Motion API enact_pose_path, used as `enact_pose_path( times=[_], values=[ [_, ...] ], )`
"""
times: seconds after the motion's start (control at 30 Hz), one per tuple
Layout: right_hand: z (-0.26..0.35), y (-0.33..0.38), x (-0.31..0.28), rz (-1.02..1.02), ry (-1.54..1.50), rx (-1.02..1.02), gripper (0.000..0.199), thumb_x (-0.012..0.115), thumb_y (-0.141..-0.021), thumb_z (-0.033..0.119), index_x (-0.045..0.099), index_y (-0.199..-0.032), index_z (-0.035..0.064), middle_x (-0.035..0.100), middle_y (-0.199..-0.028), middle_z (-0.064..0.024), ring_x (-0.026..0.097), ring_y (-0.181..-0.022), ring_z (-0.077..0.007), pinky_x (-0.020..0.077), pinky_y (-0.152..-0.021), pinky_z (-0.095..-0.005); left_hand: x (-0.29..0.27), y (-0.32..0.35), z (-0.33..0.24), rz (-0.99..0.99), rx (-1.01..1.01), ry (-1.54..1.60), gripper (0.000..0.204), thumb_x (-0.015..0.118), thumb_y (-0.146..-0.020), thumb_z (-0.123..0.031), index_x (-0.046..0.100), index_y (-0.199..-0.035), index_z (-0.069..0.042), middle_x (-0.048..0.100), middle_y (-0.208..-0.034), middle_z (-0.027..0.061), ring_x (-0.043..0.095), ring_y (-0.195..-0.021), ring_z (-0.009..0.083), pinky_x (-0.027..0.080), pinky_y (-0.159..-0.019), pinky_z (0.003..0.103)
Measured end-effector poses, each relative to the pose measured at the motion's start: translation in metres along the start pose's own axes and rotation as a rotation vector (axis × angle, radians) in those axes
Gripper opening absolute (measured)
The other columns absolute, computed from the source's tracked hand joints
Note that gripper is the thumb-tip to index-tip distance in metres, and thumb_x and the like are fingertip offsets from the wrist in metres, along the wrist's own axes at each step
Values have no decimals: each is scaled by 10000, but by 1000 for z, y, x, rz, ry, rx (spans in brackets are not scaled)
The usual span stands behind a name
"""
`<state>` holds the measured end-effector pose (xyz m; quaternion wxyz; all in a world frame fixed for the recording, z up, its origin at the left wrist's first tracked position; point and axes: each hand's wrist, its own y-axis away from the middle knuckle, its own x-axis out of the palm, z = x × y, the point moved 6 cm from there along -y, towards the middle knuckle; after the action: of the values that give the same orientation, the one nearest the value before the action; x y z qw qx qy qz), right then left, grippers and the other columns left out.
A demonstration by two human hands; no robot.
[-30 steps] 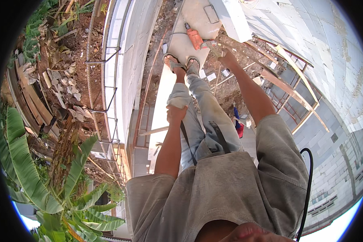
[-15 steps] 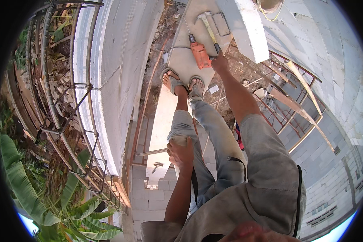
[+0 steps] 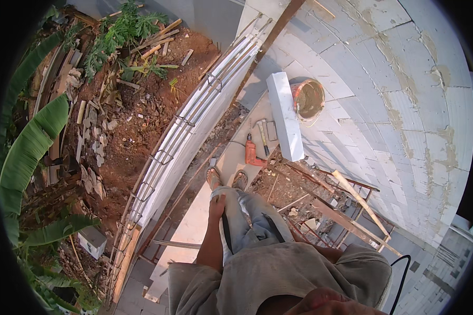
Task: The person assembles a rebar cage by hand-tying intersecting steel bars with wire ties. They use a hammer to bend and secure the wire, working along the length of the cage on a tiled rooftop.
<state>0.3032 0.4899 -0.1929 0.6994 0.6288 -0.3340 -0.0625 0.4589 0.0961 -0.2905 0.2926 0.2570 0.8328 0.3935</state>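
My left hand [image 3: 216,205] rests on my left trouser leg [image 3: 223,223] near the knee. Its fingers look laid against the cloth, though they are small in view. A metal bar [image 3: 177,244] passes close to my left forearm. My right hand is hidden; only part of the right forearm [image 3: 323,252] shows beside my hip. Beyond my sandalled feet, an orange power drill [image 3: 253,154] lies on a pale board [image 3: 231,160]. Right beside it is a hammer [image 3: 263,135], its head pointing away from me. Neither tool is touched by a hand.
A long white block [image 3: 286,116] stands at the right of the tools, by a mortar bucket [image 3: 308,101]. Block walls [image 3: 373,121] rise on the right. Along the left runs a wall topped with steel rebar [image 3: 183,122]. Wooden poles [image 3: 352,194] and rubble lie below the board.
My right hand has left the hammer's handle and gone out of sight. I am more upright, and the view has widened and turned. The drill and hammer still lie on the board.
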Motion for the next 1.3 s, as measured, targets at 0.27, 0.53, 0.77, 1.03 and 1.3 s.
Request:
enact_pose_path(
  times=[0.27,0.53,0.77,1.03,1.3],
  values=[
    [108,95,100,54,254,-63,876,276,-895,759,378,-1456,94,352,-1503,-125,395,-1305,-263,317,-1071,-424,-67,24,133,-52,-9,-266,557,607,-829,-493,660,-918,54,624,-711,136,599,-668,258,480,-626,387],
    [158,120,197,-34,496,-106,886,230,-895,771,426,-1432,94,341,-1512,-115,363,-1332,-262,287,-1094,-419,-122,57,164,-24,-127,253,415,604,-866,-423,625,-976,-24,602,-744,40,561,-628,140,435,-533,323],
    [240,90,192,-140,676,-406,992,156,-849,826,80,-1549,128,87,-1607,-114,44,-1481,-264,36,-1159,-543,-142,96,270,-197,-246,678,319,598,-905,-383,575,-871,-66,542,-668,-5,507,-533,100,389,-461,275],
    [283,45,197,-226,658,-50,932,243,-874,782,192,-1521,113,178,-1576,-124,142,-1456,-281,100,-1155,-528,-102,200,353,-641,-523,514,576,528,-873,-456,664,-1007,87,625,-1072,322,590,-1084,436,462,-949,456],
    [373,70,298,-37,739,-121,881,300,-898,737,260,-1491,86,272,-1539,-127,220,-1430,-282,128,-1150,-518,3,290,284,-1113,-767,915,521,615,-862,-438,675,-903,78,692,-926,223,663,-931,385,515,-799,430]
  ],
)
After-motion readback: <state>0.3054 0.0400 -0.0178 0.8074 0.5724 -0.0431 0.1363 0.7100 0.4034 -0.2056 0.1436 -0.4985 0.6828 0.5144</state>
